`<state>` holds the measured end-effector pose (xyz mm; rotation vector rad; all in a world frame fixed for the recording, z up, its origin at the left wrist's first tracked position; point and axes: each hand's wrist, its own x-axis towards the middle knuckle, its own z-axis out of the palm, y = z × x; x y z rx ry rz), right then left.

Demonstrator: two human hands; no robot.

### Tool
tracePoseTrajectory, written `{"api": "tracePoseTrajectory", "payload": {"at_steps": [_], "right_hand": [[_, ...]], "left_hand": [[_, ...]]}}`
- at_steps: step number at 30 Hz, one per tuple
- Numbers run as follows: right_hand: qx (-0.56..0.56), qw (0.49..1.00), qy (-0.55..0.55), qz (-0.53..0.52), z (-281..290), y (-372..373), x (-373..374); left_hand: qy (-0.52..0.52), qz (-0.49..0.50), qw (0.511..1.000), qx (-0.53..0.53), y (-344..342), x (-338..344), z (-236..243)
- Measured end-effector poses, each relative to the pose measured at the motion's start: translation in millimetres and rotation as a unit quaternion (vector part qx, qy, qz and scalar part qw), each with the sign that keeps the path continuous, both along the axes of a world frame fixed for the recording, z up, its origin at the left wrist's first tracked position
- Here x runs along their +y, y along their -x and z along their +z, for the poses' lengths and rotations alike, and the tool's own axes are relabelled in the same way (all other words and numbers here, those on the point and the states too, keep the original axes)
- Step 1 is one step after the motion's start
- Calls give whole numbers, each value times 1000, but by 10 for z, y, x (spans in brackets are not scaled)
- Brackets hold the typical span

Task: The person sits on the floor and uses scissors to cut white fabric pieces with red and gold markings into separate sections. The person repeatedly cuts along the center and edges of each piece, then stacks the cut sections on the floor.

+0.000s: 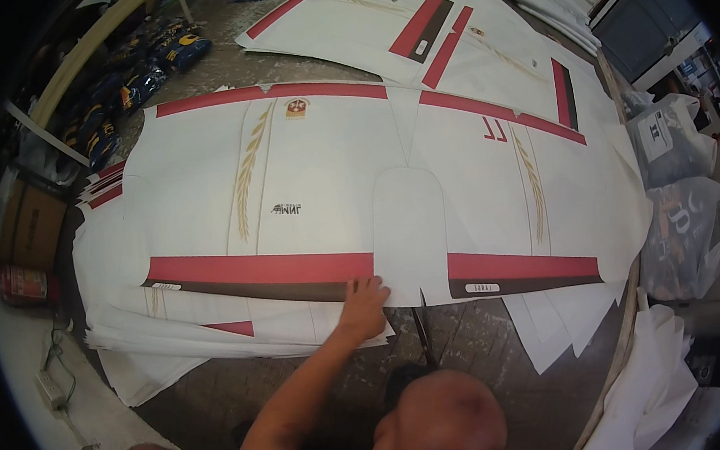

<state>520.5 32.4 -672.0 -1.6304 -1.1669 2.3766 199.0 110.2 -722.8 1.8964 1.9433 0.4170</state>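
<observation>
My left hand (pixel 364 304) reaches in from the lower left and presses on the near edge of a large white paper sheet (pixel 410 238). Its fingers lie out over the dark band below a red stripe, holding nothing. The sheet carries printed garment panels with red bands and gold leaf motifs. Just right of that hand, a pair of scissors (pixel 425 338) points at the near edge, blades slightly apart around it. Their dark handles are partly covered by a rounded bare-skinned shape (pixel 451 421), which I cannot identify. My right hand does not show.
More printed sheets (pixel 336 24) lie at the far side, and stacked sheets (pixel 216 329) stick out underneath. Clear plastic bags (pixel 686 233) and a crumpled white sheet (pixel 643 380) line the right. Packed dark garments (pixel 145 77), a cardboard box (pixel 28 221) and a red container (pixel 25 283) stand left.
</observation>
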Motion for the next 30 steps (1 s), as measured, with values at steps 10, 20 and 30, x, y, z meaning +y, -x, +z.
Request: {"api": "tracePoseTrajectory", "payload": {"at_steps": [10, 20, 30], "right_hand": [[137, 983, 19, -122, -481, 1074, 982], [197, 973, -40, -118, -676, 2624, 3312], [-19, 788, -614, -49, -397, 2568, 2894]], "left_hand": [[13, -128, 989, -78, 186, 330, 118], [146, -144, 951, -230, 135, -50, 970], [137, -26, 970, -201, 82, -291, 548]]}}
